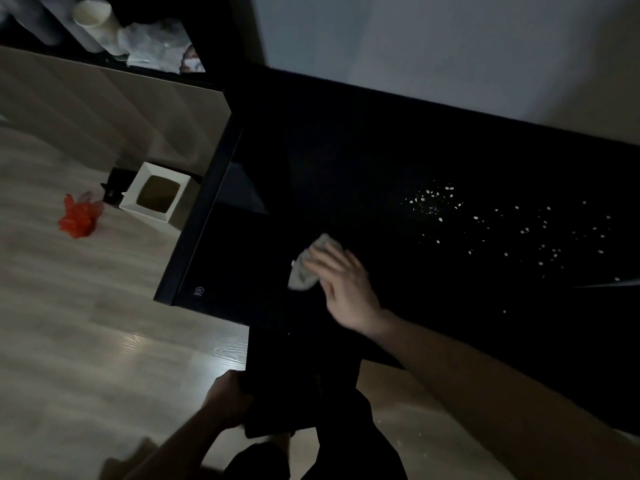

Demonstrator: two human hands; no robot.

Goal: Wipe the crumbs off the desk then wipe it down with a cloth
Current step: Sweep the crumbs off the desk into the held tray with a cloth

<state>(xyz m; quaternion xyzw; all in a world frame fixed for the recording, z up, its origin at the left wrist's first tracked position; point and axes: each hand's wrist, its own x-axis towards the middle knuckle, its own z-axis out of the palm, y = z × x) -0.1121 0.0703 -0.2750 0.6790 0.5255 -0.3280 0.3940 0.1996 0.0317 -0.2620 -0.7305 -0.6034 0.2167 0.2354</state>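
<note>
The black desk (363, 161) runs from the left middle to the right edge of the view. Several pale crumbs (512, 230) lie scattered over its right half. My right hand (341, 289) rests flat on a crumpled grey cloth (306, 266) on the desk's left half, fingers spread over it. Down at the desk's near edge, my left hand (230, 400) grips a dark object (277, 403) that I cannot make out in the dim light.
A white square bin (130, 199) stands on the pale wood floor left of the desk. An orange plastic bag (78, 220) lies beside it. A shelf at the top left holds a pale cup (95, 20) and crumpled plastic (156, 46). A white wall runs behind the desk.
</note>
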